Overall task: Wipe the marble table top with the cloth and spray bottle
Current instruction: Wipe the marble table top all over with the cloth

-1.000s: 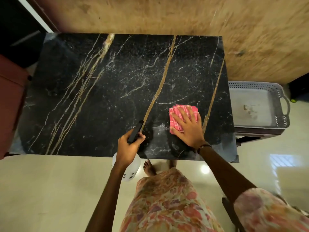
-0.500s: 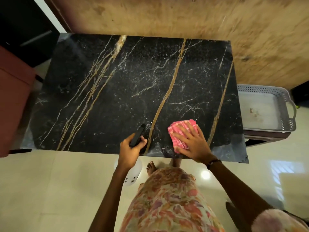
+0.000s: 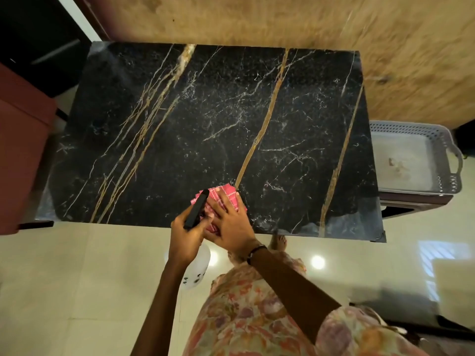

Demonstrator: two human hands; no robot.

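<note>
The black marble table top [image 3: 210, 129] with gold and white veins fills the middle of the view. A folded pink cloth [image 3: 226, 195] lies near its front edge, and my right hand [image 3: 231, 222] presses flat on it with fingers spread. My left hand [image 3: 186, 240] grips the spray bottle just left of the cloth: its black nozzle [image 3: 197, 210] points over the table, and its white body [image 3: 195, 271] hangs below the table edge. The two hands touch each other.
A grey perforated plastic tray [image 3: 447, 160] with handles stands on a low stand right of the table. A reddish-brown seat [image 3: 23, 147] is at the left. A wooden wall [image 3: 282, 21] runs behind the table. The floor is glossy light tile [image 3: 77, 291].
My right hand has slid the pink cloth leftward along the front edge until it meets my left hand and the bottle's nozzle. The camera view has shifted.
</note>
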